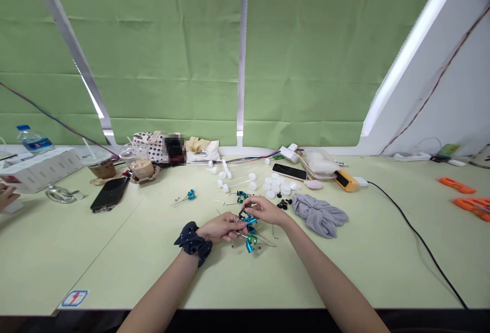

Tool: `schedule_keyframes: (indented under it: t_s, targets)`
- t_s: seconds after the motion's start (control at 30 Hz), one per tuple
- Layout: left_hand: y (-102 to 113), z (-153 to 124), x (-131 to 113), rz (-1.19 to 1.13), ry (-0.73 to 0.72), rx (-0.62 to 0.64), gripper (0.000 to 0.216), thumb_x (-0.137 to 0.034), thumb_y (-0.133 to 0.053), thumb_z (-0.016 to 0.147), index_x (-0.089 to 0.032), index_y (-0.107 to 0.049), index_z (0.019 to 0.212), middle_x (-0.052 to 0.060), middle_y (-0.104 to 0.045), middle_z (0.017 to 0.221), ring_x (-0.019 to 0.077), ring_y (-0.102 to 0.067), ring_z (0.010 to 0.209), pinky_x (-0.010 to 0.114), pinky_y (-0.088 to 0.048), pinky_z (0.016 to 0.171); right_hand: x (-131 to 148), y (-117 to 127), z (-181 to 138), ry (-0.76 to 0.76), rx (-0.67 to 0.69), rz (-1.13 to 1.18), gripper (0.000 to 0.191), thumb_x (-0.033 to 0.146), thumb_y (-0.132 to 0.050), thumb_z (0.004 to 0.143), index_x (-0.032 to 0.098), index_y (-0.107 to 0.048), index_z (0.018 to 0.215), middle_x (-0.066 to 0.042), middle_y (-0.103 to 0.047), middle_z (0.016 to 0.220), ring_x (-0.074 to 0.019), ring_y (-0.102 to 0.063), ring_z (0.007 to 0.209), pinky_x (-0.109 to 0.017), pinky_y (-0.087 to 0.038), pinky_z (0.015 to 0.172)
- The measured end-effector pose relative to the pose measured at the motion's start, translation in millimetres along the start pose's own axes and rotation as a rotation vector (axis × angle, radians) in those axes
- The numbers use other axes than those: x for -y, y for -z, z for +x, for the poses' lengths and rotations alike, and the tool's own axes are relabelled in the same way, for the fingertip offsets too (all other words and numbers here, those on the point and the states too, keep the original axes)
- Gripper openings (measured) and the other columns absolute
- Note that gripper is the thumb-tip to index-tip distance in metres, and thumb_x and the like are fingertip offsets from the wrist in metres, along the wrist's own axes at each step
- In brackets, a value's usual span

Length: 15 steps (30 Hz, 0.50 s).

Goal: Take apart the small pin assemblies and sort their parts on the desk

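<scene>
My left hand [221,228], with a dark dotted scrunchie [193,244] on its wrist, rests on the pale green table [115,251] with its fingers pinched on a thin metal pin. My right hand [264,209] meets it from the right, fingers pinched round a small dark piece at the pin's end. Under and beside both hands lies a loose heap of blue and green metal parts with pins [249,232]. Two more blue parts [190,196] lie a little to the left.
White plastic caps [276,187] and small black bits [284,203] lie behind my hands, a grey cloth [319,214] to the right. Two phones [109,193] [289,171], drink cups [100,165], a black cable [417,236] and orange tools [470,203] are around. Another person's hand [5,195] shows at left.
</scene>
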<state>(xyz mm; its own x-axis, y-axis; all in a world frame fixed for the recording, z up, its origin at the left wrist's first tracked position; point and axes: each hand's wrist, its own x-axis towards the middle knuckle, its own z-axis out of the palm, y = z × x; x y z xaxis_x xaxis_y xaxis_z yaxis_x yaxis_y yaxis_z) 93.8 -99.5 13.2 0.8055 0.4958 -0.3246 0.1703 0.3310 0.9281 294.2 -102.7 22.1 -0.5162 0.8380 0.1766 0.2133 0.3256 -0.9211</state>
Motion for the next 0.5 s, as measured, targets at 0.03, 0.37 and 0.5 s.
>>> schedule_keyframes:
  t_s: [0.03,0.37,0.5]
  targets:
    - [0.0,-0.2,0.0,0.002,0.001,0.0,0.044,-0.049,-0.068,0.067,-0.006,-0.063,0.077,0.002,-0.057,0.064,0.0001,-0.026,0.04,0.019,-0.011,0.038,0.3,0.5,-0.4,0.012,0.023,0.031,0.035,0.046,-0.057,0.078,0.017,-0.058,0.096,-0.005,-0.054,0.092,-0.0098,-0.049,0.068,-0.02,-0.041,0.056]
    - [-1.8,-0.4,0.5,-0.006,0.016,0.008,0.045,-0.049,-0.069,0.065,-0.006,-0.063,0.076,0.001,-0.054,0.065,0.0003,-0.025,0.041,0.019,-0.009,0.038,4.3,5.9,-3.6,-0.115,0.054,0.149,0.04,0.053,-0.057,0.075,0.016,-0.055,0.092,0.001,-0.049,0.074,-0.0058,-0.042,0.049,-0.019,-0.035,0.044]
    - [-0.6,0.0,0.9,0.002,0.013,-0.003,0.045,-0.049,-0.068,0.066,-0.006,-0.062,0.078,0.002,-0.054,0.065,0.0004,-0.025,0.041,0.019,-0.009,0.038,6.1,6.4,-5.2,-0.084,0.09,0.174,0.045,0.05,-0.063,0.071,0.02,-0.053,0.103,-0.004,-0.051,0.095,-0.0069,-0.048,0.059,-0.019,-0.041,0.049]
